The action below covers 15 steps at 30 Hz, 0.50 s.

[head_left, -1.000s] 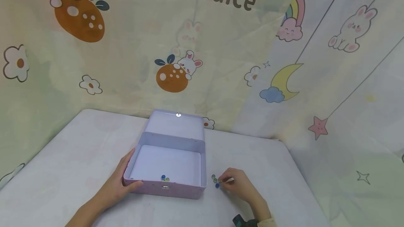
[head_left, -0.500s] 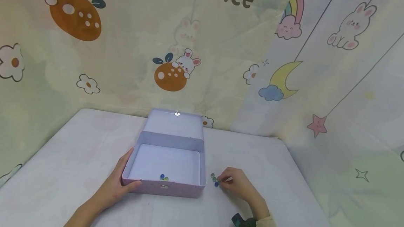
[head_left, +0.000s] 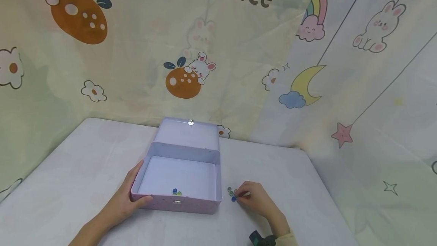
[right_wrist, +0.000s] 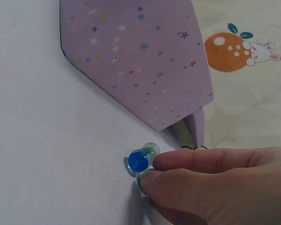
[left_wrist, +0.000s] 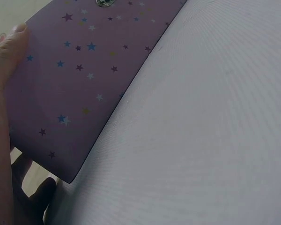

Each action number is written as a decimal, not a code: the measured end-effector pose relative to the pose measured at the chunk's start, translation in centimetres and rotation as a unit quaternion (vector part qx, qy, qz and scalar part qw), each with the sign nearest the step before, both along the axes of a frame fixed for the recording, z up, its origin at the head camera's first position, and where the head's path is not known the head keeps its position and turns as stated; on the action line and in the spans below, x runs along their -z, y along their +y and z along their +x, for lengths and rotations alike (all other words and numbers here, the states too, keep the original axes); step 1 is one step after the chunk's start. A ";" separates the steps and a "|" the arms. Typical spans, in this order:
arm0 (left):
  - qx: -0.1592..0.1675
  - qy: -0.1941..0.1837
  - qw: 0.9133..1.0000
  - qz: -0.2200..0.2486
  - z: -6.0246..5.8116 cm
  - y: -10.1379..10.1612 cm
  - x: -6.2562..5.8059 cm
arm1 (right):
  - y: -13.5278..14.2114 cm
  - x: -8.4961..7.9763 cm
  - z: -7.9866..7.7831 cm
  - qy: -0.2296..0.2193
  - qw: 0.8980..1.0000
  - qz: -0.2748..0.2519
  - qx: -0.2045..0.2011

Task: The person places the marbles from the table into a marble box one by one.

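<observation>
A person's left hand (head_left: 124,202) grips the front-left corner of an open lilac box (head_left: 194,205), lid (head_left: 187,136) toward the table's (head_left: 283,177) far edge; the right hand (head_left: 254,198) pinches a greenish marble (right_wrist: 142,176) beside loose marbles (right_wrist: 138,161) near the box's front-right corner

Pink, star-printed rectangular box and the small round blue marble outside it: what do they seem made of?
Pink, star-printed rectangular box: probably painted tin, satin finish, going by its thin, crisp walls and shiny metal-looking clasp; stiff card possible. Small round blue marble: likely glass, smooth and glossy, since it looks translucent and catches highlights; clear plastic possible.
</observation>
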<state>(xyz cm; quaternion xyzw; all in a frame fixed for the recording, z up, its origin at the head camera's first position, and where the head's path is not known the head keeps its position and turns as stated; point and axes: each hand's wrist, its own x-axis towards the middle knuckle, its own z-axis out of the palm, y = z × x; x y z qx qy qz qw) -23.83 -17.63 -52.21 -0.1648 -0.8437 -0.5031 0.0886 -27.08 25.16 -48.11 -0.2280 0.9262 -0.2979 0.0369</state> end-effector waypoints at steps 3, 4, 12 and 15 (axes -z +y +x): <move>0.001 0.004 1.000 0.005 0.1 0.0 0.0 | 0.0 0.0 0.0 -0.004 1.000 0.004 0.005; 0.000 0.005 1.000 0.006 0.1 0.0 0.0 | 0.0 0.1 -0.1 -0.004 1.000 0.005 0.007; 0.000 0.004 1.000 0.004 0.1 0.0 0.1 | -0.3 0.1 -0.1 0.006 1.000 0.024 0.013; -0.001 0.003 1.000 0.001 0.0 0.0 0.1 | -0.5 0.1 -0.1 0.004 0.999 0.035 0.018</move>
